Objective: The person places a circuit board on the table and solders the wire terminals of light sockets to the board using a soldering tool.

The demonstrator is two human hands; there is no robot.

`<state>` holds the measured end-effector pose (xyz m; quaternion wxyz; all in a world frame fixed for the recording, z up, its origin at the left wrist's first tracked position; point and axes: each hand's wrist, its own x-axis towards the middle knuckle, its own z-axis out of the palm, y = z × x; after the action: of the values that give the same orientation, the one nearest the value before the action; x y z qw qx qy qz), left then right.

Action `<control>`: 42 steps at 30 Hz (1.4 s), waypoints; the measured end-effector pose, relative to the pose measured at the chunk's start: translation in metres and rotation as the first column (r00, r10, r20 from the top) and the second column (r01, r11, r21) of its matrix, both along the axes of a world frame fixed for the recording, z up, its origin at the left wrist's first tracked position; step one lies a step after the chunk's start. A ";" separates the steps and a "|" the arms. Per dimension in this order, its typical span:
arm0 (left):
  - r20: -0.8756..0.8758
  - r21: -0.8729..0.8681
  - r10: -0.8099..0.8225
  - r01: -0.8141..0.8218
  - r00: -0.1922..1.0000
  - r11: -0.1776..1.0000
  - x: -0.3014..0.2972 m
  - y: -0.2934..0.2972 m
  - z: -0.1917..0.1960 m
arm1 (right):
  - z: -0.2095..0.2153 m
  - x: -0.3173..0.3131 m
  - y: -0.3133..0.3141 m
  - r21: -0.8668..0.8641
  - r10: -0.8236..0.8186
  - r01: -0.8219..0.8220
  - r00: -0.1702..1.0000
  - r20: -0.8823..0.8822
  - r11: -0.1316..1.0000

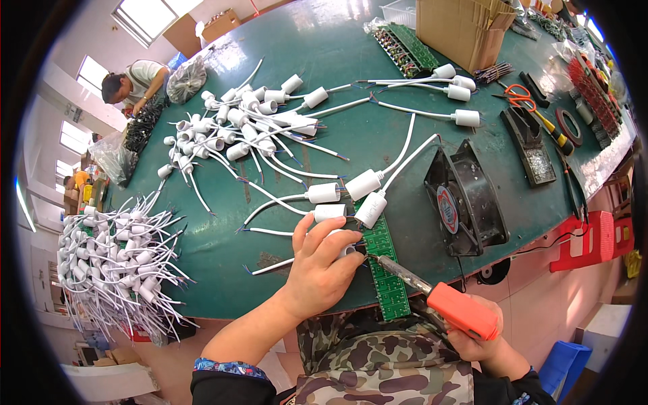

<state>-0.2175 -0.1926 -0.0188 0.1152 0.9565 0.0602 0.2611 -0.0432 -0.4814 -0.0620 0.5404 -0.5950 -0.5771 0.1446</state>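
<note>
My right hand (478, 332) grips a soldering iron (463, 309) by its orange handle. The iron's tip meets the edge of a long green circuit board (391, 291), close to my left fingertips. My left hand (320, 266) is closed round a white cylindrical cable fitting (346, 250) beside the board, mostly hidden under the fingers. Right by that hand lie more white fittings with cables: one (330, 212) touches or nearly touches my fingers, another (323, 194) is just beyond. Two others (370, 210) rest at the board's far end, their cables running away from me.
A black fan (466, 199) stands right of the board. White cable fittings (236, 121) heap across the table, and a bigger pile (118, 260) sits at left. Orange scissors (518, 96), a black soldering stand (528, 145) and a cardboard box (462, 30) are farther right. Another person (142, 81) works far left.
</note>
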 end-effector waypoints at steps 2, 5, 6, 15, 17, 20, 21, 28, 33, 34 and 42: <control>-0.002 -0.001 -0.002 0.002 1.000 1.000 0.000 0.000 0.000 | 0.002 0.001 -0.002 0.002 -0.007 0.007 1.000 0.002 1.000; 0.001 -0.001 0.001 -0.001 1.000 1.000 -0.001 0.001 0.000 | 0.008 0.006 -0.009 -0.092 0.004 0.000 0.999 0.037 0.996; 0.010 -0.002 -0.008 0.008 1.000 1.000 -0.001 0.001 0.000 | 0.009 0.007 -0.011 -0.110 -0.003 0.008 0.999 0.044 0.994; 0.008 0.008 -0.005 0.005 1.000 1.000 0.000 0.000 0.000 | 0.004 0.005 -0.015 -0.076 -0.035 0.039 0.998 0.045 0.996; -0.009 0.005 -0.009 0.009 1.000 1.000 0.000 0.000 0.002 | 0.003 0.004 -0.015 -0.074 -0.037 0.038 0.999 0.013 0.997; -0.033 -0.044 -0.036 0.034 0.999 0.998 -0.001 0.001 0.005 | 0.003 0.004 -0.015 -0.060 -0.037 0.038 0.999 0.015 0.997; -0.047 -0.089 -0.053 0.048 0.997 0.995 -0.002 0.001 0.007 | 0.004 0.004 -0.015 -0.056 -0.039 0.040 0.999 0.022 0.998; -0.024 -0.119 -0.121 0.117 0.992 0.986 0.000 0.006 0.005 | 0.005 0.005 -0.014 -0.045 -0.044 0.046 0.998 0.039 0.998; 0.025 -0.049 -0.111 0.112 0.993 0.992 0.005 0.000 0.000 | 0.003 0.004 -0.011 -0.027 -0.030 0.031 0.999 0.035 0.999; 0.021 -0.051 -0.112 0.113 0.994 0.992 0.006 -0.001 0.000 | 0.003 0.004 -0.011 -0.025 -0.030 0.031 0.999 0.035 0.999; 0.035 0.024 -0.075 0.074 0.997 0.997 0.008 -0.007 0.001 | -0.003 0.001 -0.006 0.007 -0.018 0.018 1.000 0.020 1.000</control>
<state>-0.2098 -0.1997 -0.0181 0.1151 0.9545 0.0195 0.2744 -0.0417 -0.4875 -0.0655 0.5380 -0.5996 -0.5776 0.1319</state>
